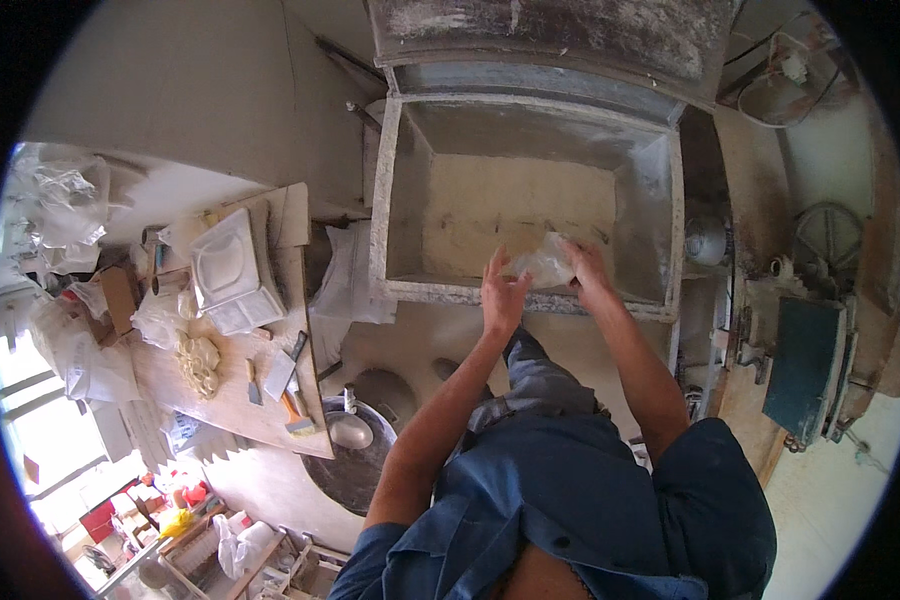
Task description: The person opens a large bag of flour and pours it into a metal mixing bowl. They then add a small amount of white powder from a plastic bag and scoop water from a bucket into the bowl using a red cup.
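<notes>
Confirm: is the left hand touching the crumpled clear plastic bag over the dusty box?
Touching. The head view shows the left hand with fingers on the crumpled clear plastic bag.

The person wears a dark blue work shirt [590,500] with short sleeves that end above the elbows, open at the collar. Grey-blue trousers [540,385] show below it. Both forearms are bare, without gloves or watch.
</notes>
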A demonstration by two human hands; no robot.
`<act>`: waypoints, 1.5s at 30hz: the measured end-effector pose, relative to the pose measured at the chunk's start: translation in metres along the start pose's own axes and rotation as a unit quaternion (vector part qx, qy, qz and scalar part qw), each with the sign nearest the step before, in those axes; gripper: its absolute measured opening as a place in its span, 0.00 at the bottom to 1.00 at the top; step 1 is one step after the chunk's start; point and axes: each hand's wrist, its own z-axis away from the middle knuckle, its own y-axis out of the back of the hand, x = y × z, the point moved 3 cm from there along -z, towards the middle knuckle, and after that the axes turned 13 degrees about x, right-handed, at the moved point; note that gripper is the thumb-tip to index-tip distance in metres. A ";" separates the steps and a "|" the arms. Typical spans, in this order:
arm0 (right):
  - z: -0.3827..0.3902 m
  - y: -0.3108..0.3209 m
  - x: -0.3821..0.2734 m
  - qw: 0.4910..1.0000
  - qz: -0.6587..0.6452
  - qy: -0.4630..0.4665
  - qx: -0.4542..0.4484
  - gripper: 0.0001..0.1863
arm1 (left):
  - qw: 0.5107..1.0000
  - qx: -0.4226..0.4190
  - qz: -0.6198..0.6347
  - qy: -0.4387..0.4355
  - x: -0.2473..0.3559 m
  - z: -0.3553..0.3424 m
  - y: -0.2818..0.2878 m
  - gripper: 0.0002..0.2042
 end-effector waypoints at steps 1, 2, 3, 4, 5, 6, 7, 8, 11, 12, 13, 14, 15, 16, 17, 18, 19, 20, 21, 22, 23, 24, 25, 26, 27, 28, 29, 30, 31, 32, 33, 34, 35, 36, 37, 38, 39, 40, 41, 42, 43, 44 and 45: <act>0.000 0.001 0.000 1.000 -0.003 -0.001 0.006 0.18 | 1.000 -0.017 -0.003 -0.009 0.005 0.000 -0.001 0.17; -0.001 0.001 0.000 1.000 -0.004 0.001 0.005 0.18 | 0.998 -0.060 -0.021 -0.025 0.009 -0.001 -0.003 0.18; -0.003 0.001 0.002 1.000 -0.005 0.003 0.014 0.17 | 0.993 -0.090 -0.041 -0.065 0.013 -0.002 -0.004 0.21; -0.006 0.002 0.003 1.000 -0.006 0.005 0.023 0.17 | 0.991 -0.120 -0.021 -0.057 0.015 -0.001 -0.004 0.19; -0.009 0.002 0.005 1.000 -0.027 0.003 0.015 0.17 | 0.988 -0.136 -0.003 -0.072 0.017 -0.001 -0.005 0.17; -0.012 0.003 0.007 0.999 -0.047 0.002 0.007 0.17 | 0.984 -0.145 0.003 -0.099 0.018 0.000 -0.005 0.15; -0.015 0.003 0.009 0.998 -0.066 -0.004 -0.011 0.17 | 0.984 -0.154 0.015 -0.092 0.017 0.001 -0.005 0.13; -0.018 0.005 0.011 0.999 -0.034 0.003 -0.007 0.18 | 0.983 -0.155 0.014 -0.095 0.016 0.002 -0.006 0.11; -0.028 0.014 0.017 0.999 0.041 0.029 0.000 0.18 | 0.989 -0.112 0.034 -0.089 0.009 0.004 -0.002 0.07; -0.033 0.017 0.018 0.997 0.049 0.049 0.021 0.17 | 0.991 -0.098 0.046 -0.084 0.006 0.003 0.000 0.06; -0.037 0.021 0.021 0.996 0.058 0.062 0.032 0.17 | 0.994 -0.078 0.044 -0.065 0.003 0.001 0.003 0.05; -0.042 0.026 0.021 0.989 0.076 0.116 0.055 0.17 | 0.996 -0.066 0.043 -0.046 0.000 -0.001 0.006 0.05; -0.047 0.029 0.022 0.980 0.096 0.161 0.068 0.16 | 0.997 -0.056 0.043 -0.024 -0.003 -0.003 0.010 0.05; -0.052 0.033 0.023 0.970 0.110 0.203 0.075 0.15 | 0.997 -0.054 0.041 -0.048 -0.003 -0.005 0.012 0.04; -0.056 0.037 0.022 0.933 0.203 0.276 0.110 0.16 | 0.995 -0.054 0.040 -0.069 -0.003 -0.008 0.015 0.04; -0.058 0.041 0.020 0.883 0.289 0.342 0.138 0.17 | 0.994 -0.042 0.040 -0.092 -0.003 -0.009 0.017 0.03; -0.058 0.045 0.017 0.819 0.365 0.403 0.184 0.18 | 0.995 -0.043 0.045 -0.077 -0.004 -0.011 0.017 0.04; -0.060 0.046 0.016 0.819 0.378 0.404 0.154 0.18 | 0.996 -0.033 0.051 -0.066 -0.005 -0.012 0.018 0.04; -0.058 0.049 0.013 0.817 0.385 0.404 0.146 0.18 | 0.997 -0.034 0.051 -0.045 -0.006 -0.014 0.018 0.04; -0.057 0.050 0.010 0.825 0.408 0.375 0.111 0.18 | 0.996 -0.027 0.055 -0.064 -0.005 -0.015 0.018 0.04; -0.050 0.052 0.003 0.809 0.407 0.399 0.140 0.17 | 0.996 -0.029 0.053 -0.073 -0.004 -0.015 0.016 0.04; -0.043 0.052 -0.005 0.804 0.420 0.395 0.144 0.17 | 0.995 -0.037 0.054 -0.080 -0.003 -0.015 0.015 0.04; -0.036 0.051 -0.013 0.805 0.446 0.363 0.149 0.17 | 0.993 -0.048 0.053 -0.091 0.000 -0.015 0.013 0.04; -0.021 0.047 -0.025 0.781 0.371 0.481 0.146 0.16 | 0.991 -0.065 0.055 -0.100 0.002 -0.014 0.010 0.05; -0.008 0.045 -0.037 0.754 0.306 0.564 0.141 0.15 | 0.991 -0.075 0.054 -0.099 0.004 -0.014 0.008 0.05; 0.005 0.039 -0.041 0.727 0.254 0.623 0.139 0.15 | 0.990 -0.094 0.054 -0.084 0.006 -0.013 0.003 0.05; 0.011 0.031 -0.044 0.714 0.253 0.648 0.073 0.15 | 0.991 -0.109 0.052 -0.063 0.007 -0.014 -0.001 0.05; 0.014 0.022 -0.044 0.708 0.266 0.654 0.014 0.15 | 0.990 -0.125 0.050 -0.044 0.009 -0.015 -0.005 0.06; 0.014 0.015 -0.042 0.690 0.282 0.665 -0.044 0.16 | 0.989 -0.135 0.040 -0.038 0.011 -0.017 -0.008 0.07; 0.008 0.010 -0.039 0.726 0.301 0.614 -0.068 0.17 | 0.989 -0.144 0.031 -0.034 0.012 -0.021 -0.010 0.08; 0.000 0.005 -0.034 0.752 0.324 0.566 -0.094 0.18 | 0.986 -0.163 0.016 -0.022 0.012 -0.025 -0.012 0.09; -0.008 0.002 -0.027 0.774 0.345 0.517 -0.122 0.19 | 0.987 -0.156 -0.002 -0.038 0.013 -0.030 -0.012 0.10; -0.016 0.001 -0.023 0.813 0.306 0.477 -0.132 0.18 | 0.986 -0.159 -0.026 -0.045 0.012 -0.037 -0.010 0.11; -0.023 0.002 -0.018 0.849 0.267 0.432 -0.143 0.17 | 0.985 -0.158 -0.047 -0.056 0.010 -0.042 -0.008 0.11; -0.029 0.002 -0.014 0.886 0.232 0.377 -0.136 0.16 | 0.980 -0.167 -0.057 -0.091 0.008 -0.045 -0.006 0.12; -0.033 0.003 -0.010 0.910 0.186 0.336 -0.154 0.16 | 0.974 -0.170 -0.062 -0.133 0.006 -0.048 -0.005 0.13; -0.035 0.004 -0.007 0.934 0.145 0.286 -0.158 0.15 | 0.969 -0.165 -0.070 -0.169 0.003 -0.050 -0.005 0.13; -0.037 0.005 -0.004 0.956 0.108 0.222 -0.159 0.15 | 0.963 -0.162 -0.066 -0.203 0.000 -0.050 -0.006 0.13; -0.036 0.006 -0.004 0.961 0.081 0.212 -0.160 0.13 | 0.959 -0.152 -0.066 -0.231 -0.003 -0.049 -0.009 0.13; -0.035 0.008 -0.006 0.967 0.059 0.189 -0.157 0.12 | 0.954 -0.145 -0.074 -0.250 -0.007 -0.048 -0.012 0.12; -0.035 0.010 -0.007 0.973 0.039 0.158 -0.162 0.11 | 0.961 -0.151 -0.043 -0.228 -0.012 -0.047 -0.015 0.12; -0.035 0.013 -0.012 0.969 0.073 0.187 -0.145 0.11 | 0.967 -0.160 -0.018 -0.199 -0.016 -0.048 -0.018 0.11; -0.037 0.017 -0.016 0.963 0.109 0.207 -0.136 0.11 | 0.971 -0.180 -0.005 -0.160 -0.021 -0.048 -0.020 0.11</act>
